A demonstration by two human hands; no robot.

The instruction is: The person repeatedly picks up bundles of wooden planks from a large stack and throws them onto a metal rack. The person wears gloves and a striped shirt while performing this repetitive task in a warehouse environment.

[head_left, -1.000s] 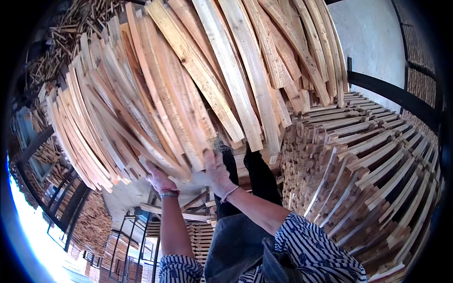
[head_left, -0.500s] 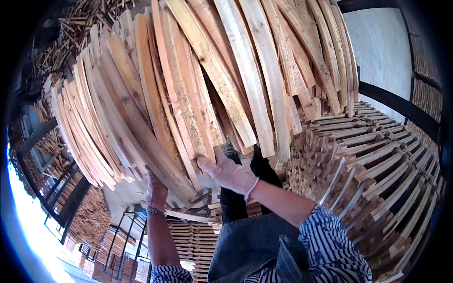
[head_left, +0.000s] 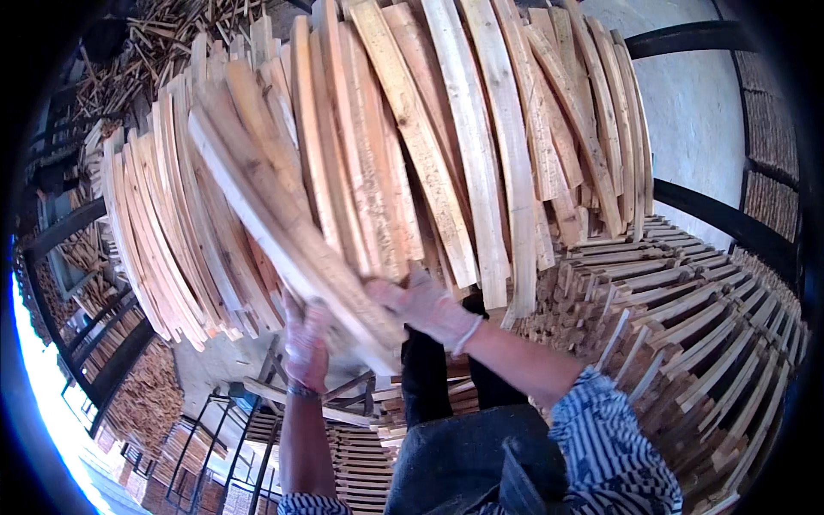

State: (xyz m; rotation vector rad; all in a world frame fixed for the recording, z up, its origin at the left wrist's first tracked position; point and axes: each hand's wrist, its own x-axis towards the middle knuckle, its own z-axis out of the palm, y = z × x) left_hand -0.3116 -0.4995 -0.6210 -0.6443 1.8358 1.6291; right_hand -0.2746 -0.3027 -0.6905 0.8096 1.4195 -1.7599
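Note:
A long wooden slat (head_left: 273, 225), blurred by motion, slants across the pile of slats (head_left: 451, 129), its near end between my two hands. My left hand (head_left: 306, 345), in a pale glove, is closed at the slat's left edge, with part of its fingers hidden beneath the wood. My right hand (head_left: 432, 311), gloved too, reaches in from the right. Its fingertips meet the slat's right side near the end, beside the ends of other slats. Blur hides whether those fingers grip it.
Stacked slats with gaps between layers (head_left: 695, 343) stand at the right. A dark metal bar (head_left: 725, 215) runs behind them, near a pale panel (head_left: 699, 120). At the left are a dark frame (head_left: 112, 378) and a heap of wood pieces (head_left: 142, 412). Loose sticks (head_left: 146, 60) lie far left.
The slat has shifted right and toward me over the pile, its near end lower. My left hand has moved right with it; my right hand has moved slightly right.

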